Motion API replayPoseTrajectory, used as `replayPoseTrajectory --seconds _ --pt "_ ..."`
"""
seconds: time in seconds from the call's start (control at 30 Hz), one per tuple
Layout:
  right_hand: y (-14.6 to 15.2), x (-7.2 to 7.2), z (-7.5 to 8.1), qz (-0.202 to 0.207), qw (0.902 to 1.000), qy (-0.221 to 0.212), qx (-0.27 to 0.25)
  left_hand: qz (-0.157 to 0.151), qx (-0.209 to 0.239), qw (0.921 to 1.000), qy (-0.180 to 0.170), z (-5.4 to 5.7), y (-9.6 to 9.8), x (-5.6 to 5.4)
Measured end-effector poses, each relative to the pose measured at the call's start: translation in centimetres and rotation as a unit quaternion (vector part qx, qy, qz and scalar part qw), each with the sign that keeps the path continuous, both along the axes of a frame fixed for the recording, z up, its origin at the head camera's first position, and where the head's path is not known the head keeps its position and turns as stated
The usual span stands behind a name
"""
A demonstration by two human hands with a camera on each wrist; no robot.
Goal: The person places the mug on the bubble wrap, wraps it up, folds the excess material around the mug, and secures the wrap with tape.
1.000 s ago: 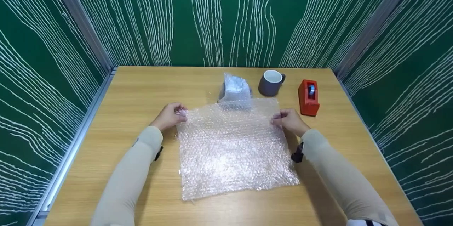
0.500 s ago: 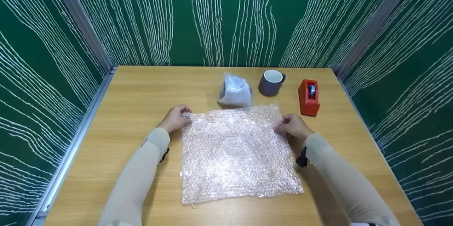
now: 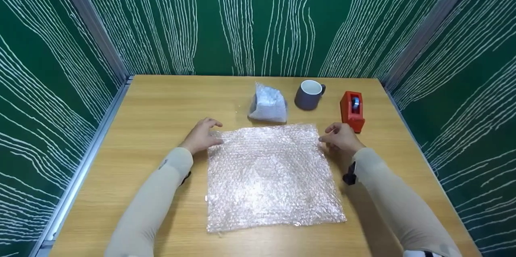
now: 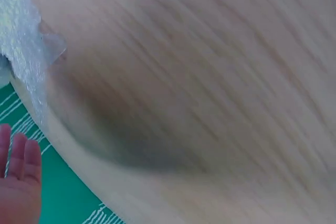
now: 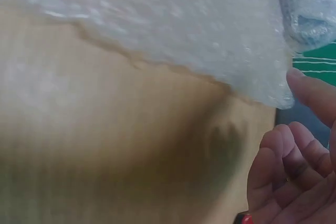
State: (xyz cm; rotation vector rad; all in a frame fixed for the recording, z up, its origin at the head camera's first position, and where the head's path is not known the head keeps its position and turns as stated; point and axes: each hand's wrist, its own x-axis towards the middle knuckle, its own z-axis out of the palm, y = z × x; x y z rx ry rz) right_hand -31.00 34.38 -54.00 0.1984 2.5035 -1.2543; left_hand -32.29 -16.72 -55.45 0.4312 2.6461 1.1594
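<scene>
A square sheet of clear bubble wrap [image 3: 274, 180] lies flat on the wooden table [image 3: 169, 100]. At its far left corner is my left hand [image 3: 201, 136], thumb and index finger spread apart, the thumb overlapping the sheet's edge. My right hand [image 3: 342, 138] is just outside the far right corner. In the right wrist view, a gap separates the thumb from the bent fingers [image 5: 299, 145], and the corner of the bubble wrap [image 5: 210, 40] lies beyond them with nothing gripped. Only some fingers of the left hand [image 4: 20, 171] show in the left wrist view.
Behind the sheet stands an object wrapped in bubble wrap [image 3: 269, 104]. A dark grey mug [image 3: 308, 96] is to its right, handle pointing right. Farther right, a red tape dispenser [image 3: 351, 110] stands close behind my right hand. Green panels [image 3: 274, 19] with white lines enclose the table.
Both hands drew the sheet's far edge down toward me until it lay flat, uncovering the wrapped object's base. Then the fingers let go, and my right hand moved slightly right and away from me.
</scene>
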Motion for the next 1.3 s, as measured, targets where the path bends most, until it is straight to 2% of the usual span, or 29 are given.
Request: replayPoseTrajectory --seconds 0.17,0.37,0.57,0.77,1.0,1.3 --pt "0.0 -1.1 0.7 -0.014 0.999 0.043 0.0 -0.033 -0.028 0.9991 -0.005 -0.8 0.2 0.1" --pt "-0.5 -2.3 1.9 -0.042 0.9983 0.034 -0.022 -0.068 -0.064 0.9955 -0.011 -1.5 0.2 0.1" --pt "-1.1 -4.1 2.5 -0.06 0.9958 0.062 -0.029 -0.094 -0.097 0.9908 -0.002 -1.6 0.4 0.0" --pt "-2.1 -6.2 2.4 -0.08 0.9928 0.082 -0.038 -0.104 -0.116 0.9878 0.008 -1.5 0.5 -0.1" --pt "-3.3 -7.8 1.9 -0.082 0.9909 0.097 -0.047 -0.09 -0.117 0.9885 -0.033 -1.5 0.4 0.1" --pt "-3.9 -9.8 1.7 -0.07 0.9916 0.095 -0.053 -0.098 -0.12 0.9877 -0.022 -1.6 0.5 -0.1"
